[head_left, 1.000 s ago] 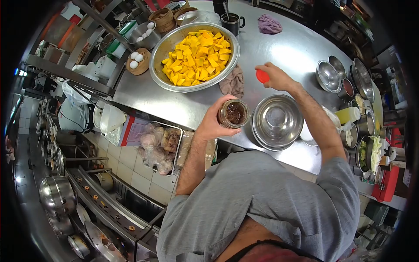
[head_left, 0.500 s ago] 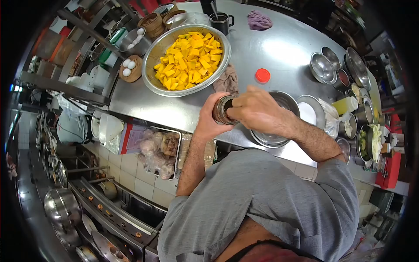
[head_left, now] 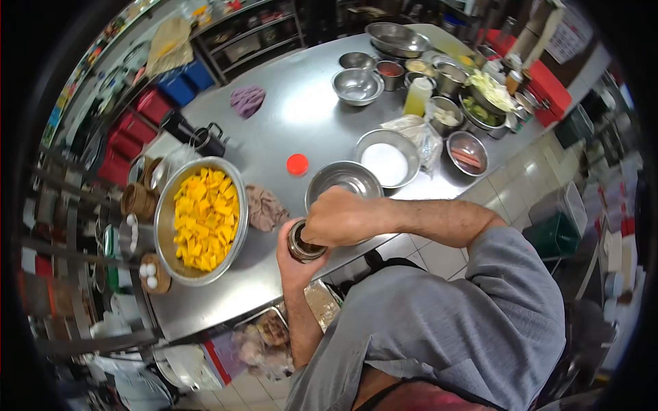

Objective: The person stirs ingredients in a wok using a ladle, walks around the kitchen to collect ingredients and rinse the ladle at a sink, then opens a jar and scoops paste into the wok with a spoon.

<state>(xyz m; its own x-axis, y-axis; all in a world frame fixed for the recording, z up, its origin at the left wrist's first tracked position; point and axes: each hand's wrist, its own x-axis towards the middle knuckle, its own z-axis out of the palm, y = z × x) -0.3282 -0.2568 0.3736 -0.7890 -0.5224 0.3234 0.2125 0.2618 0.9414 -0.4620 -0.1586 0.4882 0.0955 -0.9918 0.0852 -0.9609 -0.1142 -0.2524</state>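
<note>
My left hand (head_left: 293, 264) is wrapped round a glass jar (head_left: 307, 255) with dark contents, held near the table's front edge. Over its open mouth is my right hand (head_left: 348, 216), fingers bent down and pressed together at the rim. Whatever they may grip is hidden. Just behind my right hand sits a steel bowl (head_left: 345, 168), partly covered by the hand. A red lid (head_left: 297, 164) lies on the table farther back.
To the left stands a large colander (head_left: 240, 236) of yellow chunks beside a brown cloth (head_left: 266, 208). Right of the steel bowl are a bowl of white contents (head_left: 384, 164), a plastic bag (head_left: 426, 140), a squeeze bottle (head_left: 418, 97) and a bowl with pinkish sticks (head_left: 467, 156).
The camera view has swung right, bringing more of the table's right side into sight. The left hand still holds the jar, and the right hand's fingers stay at its mouth.
</note>
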